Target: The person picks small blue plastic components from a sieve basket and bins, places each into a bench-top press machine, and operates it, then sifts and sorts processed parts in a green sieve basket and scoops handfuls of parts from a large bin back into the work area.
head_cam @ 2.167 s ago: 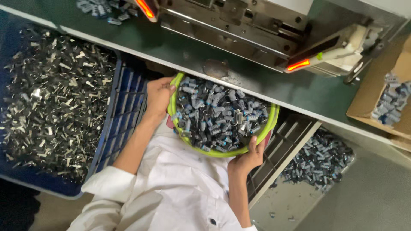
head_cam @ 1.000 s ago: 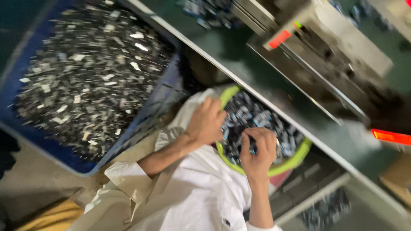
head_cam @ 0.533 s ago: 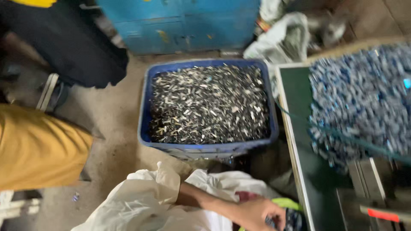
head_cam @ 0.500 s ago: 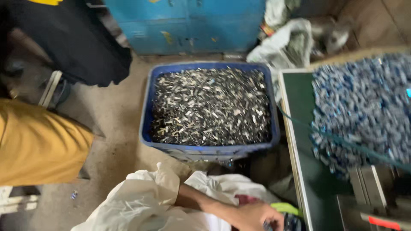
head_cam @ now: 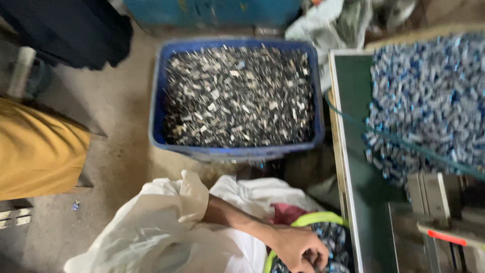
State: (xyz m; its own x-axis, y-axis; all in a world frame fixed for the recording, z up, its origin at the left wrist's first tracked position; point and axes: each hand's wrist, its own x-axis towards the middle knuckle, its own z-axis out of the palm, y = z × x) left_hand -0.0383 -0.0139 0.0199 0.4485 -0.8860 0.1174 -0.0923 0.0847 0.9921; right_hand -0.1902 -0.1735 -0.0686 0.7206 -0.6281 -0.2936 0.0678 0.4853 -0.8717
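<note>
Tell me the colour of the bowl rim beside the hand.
Lime green: the bowl rim curves beside the left hand. The head view shows it.

We see own body at bottom of frame: loose white garment [head_cam: 166, 232], thin crumpled fabric, many soft folds; wide white sleeve [head_cam: 182, 194] pushed up above elbow, forearm bare; one hand [head_cam: 301, 248] bare, no glove, no ring or watch we can make out

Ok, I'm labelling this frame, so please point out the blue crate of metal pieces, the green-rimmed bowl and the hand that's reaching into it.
blue crate [head_cam: 232, 151]: head view, on its near front wall.
green-rimmed bowl [head_cam: 316, 219]: head view, on the top of its rim.
left hand [head_cam: 299, 248]: head view, on the back of the hand.
</note>
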